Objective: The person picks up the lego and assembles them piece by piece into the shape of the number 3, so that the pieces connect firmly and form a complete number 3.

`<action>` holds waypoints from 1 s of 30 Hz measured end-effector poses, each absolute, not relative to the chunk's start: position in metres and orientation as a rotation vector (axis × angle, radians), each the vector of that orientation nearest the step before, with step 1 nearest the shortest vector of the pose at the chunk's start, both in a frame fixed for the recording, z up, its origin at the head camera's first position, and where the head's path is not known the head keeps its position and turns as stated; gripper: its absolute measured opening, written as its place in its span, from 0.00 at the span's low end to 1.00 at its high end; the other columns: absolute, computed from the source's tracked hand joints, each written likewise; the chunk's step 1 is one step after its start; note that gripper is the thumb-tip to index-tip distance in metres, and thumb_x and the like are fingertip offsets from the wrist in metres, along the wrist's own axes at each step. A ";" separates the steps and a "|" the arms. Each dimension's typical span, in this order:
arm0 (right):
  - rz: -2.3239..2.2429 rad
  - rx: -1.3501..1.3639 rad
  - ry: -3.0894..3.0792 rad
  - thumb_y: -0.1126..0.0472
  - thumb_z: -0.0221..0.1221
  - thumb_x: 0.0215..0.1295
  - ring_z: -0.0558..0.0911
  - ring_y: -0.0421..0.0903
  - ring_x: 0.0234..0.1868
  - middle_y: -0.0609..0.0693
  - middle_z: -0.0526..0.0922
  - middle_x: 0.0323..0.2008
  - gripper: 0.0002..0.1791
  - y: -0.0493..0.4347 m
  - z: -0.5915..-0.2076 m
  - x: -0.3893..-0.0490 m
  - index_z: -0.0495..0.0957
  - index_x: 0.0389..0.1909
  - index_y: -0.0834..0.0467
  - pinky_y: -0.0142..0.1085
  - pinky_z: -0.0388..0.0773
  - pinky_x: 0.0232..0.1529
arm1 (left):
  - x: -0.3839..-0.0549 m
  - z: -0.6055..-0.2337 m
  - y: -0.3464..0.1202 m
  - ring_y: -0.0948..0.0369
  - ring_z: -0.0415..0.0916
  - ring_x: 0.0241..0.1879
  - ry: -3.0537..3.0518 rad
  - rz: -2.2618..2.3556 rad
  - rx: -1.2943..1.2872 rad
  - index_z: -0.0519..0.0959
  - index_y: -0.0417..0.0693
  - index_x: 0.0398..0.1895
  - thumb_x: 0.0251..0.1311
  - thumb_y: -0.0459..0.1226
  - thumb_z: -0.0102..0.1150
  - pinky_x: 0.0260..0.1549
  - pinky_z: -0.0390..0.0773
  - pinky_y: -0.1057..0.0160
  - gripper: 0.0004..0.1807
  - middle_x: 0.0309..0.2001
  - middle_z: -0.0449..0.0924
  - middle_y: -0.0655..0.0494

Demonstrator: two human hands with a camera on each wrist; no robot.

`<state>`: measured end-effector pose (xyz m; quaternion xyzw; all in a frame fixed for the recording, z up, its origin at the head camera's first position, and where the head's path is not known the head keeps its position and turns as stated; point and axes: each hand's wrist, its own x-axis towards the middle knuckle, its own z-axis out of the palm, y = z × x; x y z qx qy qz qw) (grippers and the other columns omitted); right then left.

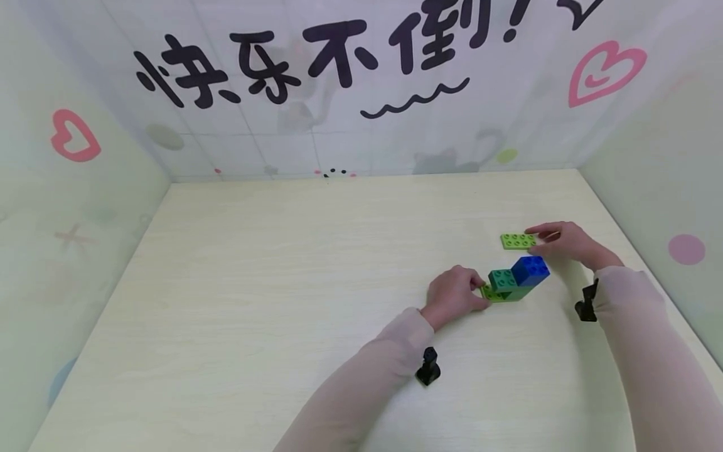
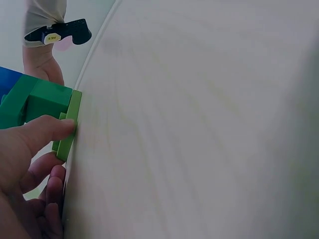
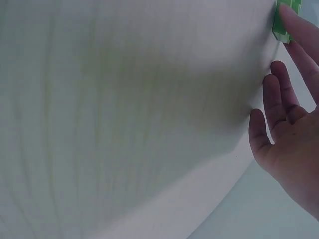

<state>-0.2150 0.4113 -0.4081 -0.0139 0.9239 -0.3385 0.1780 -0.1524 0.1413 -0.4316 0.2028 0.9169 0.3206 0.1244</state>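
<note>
My left hand [image 1: 456, 294] pinches the left end of a lime-green building-block plate [image 1: 490, 294] between thumb and fingers. On that plate stand a dark green brick [image 1: 503, 280] and a blue brick [image 1: 531, 270] at the right, with another green part [image 1: 518, 293] below; how they join is partly hidden. Behind this build, a separate lime-green plate [image 1: 516, 241] with two rows of studs lies on the table. My right hand [image 1: 570, 243] holds its right end between thumb and index finger, the other fingers loosely bent in the right wrist view.
The pale wooden table [image 1: 282, 282] is bounded by a printed back wall [image 1: 339, 144] and side walls, the right wall [image 1: 649, 207] being near my right arm. A black camera mount sits on each wrist.
</note>
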 end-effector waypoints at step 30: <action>-0.926 0.065 2.686 0.44 0.64 0.53 0.70 0.55 0.46 0.63 0.71 0.49 0.39 0.415 -0.402 -0.205 0.68 0.59 0.67 0.39 0.66 0.40 | -0.152 -0.432 0.142 0.72 0.65 0.25 2.685 0.913 0.587 0.83 0.60 0.38 0.43 0.48 0.70 0.21 0.64 0.74 0.16 0.27 0.69 0.71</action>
